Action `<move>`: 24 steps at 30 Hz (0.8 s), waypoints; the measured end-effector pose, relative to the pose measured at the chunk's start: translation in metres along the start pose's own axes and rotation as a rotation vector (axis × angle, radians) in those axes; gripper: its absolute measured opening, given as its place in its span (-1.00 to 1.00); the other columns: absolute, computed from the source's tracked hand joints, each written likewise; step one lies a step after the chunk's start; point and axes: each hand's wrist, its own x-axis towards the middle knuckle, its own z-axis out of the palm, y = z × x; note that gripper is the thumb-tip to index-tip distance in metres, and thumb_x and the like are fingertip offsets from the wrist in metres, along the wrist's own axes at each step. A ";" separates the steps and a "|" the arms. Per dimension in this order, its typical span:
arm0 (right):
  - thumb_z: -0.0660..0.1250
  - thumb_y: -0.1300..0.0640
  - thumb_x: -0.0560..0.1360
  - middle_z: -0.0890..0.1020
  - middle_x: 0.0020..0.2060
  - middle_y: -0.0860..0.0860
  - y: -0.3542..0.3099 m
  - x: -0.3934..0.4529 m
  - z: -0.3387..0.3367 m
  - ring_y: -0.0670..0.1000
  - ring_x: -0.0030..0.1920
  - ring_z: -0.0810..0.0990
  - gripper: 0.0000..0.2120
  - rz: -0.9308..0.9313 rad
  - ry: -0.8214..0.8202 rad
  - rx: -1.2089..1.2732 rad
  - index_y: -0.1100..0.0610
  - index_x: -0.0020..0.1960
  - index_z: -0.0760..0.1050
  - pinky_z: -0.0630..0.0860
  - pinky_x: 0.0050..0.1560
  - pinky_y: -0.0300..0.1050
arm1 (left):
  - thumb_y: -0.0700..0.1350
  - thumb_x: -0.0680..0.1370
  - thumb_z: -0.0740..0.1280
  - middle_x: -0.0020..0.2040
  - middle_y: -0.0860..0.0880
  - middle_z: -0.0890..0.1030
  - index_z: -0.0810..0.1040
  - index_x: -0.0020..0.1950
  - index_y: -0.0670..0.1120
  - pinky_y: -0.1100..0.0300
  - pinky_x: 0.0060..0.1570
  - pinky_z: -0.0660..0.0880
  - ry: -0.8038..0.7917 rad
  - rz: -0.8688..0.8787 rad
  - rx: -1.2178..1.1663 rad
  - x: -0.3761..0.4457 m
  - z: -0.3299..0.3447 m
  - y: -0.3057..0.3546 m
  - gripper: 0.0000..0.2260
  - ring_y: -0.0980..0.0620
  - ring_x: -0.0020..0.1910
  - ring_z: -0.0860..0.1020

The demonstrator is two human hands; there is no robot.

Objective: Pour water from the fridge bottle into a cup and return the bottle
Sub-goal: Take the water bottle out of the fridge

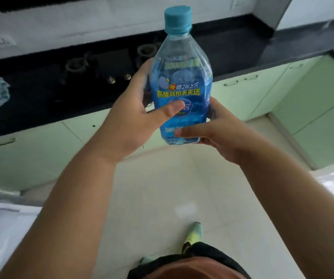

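A: Both hands are closed on the bottle [182, 85]. The left hand [129, 119] wraps its label from the side, thumb across the front; the right hand [212, 129] cups the lower part, fingers curled round the base.

B: Upright?

A: Nearly, held out in front of the chest, its blue cap [177, 20] screwed on.

B: So pouring hasn't begun.

A: I judge it's the carrying step. Next calls for one hand steadying the body while the other twists the cap off, and for a cup.

B: Where's the cup?

A: None in view. Beyond the hands lies a dark counter [242, 47] with a stove [77, 65]; no fridge clearly shows either. How full the bottle is, the blue label hides.
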 end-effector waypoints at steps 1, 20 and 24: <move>0.60 0.37 0.36 0.67 0.24 -0.01 0.000 -0.001 -0.017 0.07 0.17 0.72 -0.32 -0.001 0.021 0.006 0.06 0.39 0.45 0.68 0.16 0.12 | -0.16 0.58 0.49 0.38 0.03 0.60 0.27 0.60 -0.09 0.02 0.39 0.50 -0.024 0.003 -0.007 0.014 0.013 0.001 -0.35 0.02 0.38 0.57; 0.61 0.33 0.37 0.65 0.26 -0.01 -0.009 0.059 -0.216 0.07 0.17 0.72 -0.33 0.002 0.206 0.095 0.04 0.38 0.44 0.67 0.16 0.14 | -0.04 0.53 0.52 0.41 -0.01 0.58 0.27 0.61 0.01 -0.17 0.40 0.48 -0.264 -0.040 -0.092 0.209 0.148 -0.014 -0.28 -0.08 0.42 0.55; 0.62 0.32 0.36 0.66 0.26 -0.01 -0.022 0.087 -0.249 0.07 0.18 0.72 -0.31 0.003 0.270 0.091 0.03 0.39 0.44 0.67 0.17 0.14 | -0.05 0.54 0.52 0.40 -0.02 0.59 0.29 0.60 0.02 -0.18 0.40 0.48 -0.311 -0.019 -0.124 0.263 0.161 -0.024 -0.31 -0.09 0.42 0.55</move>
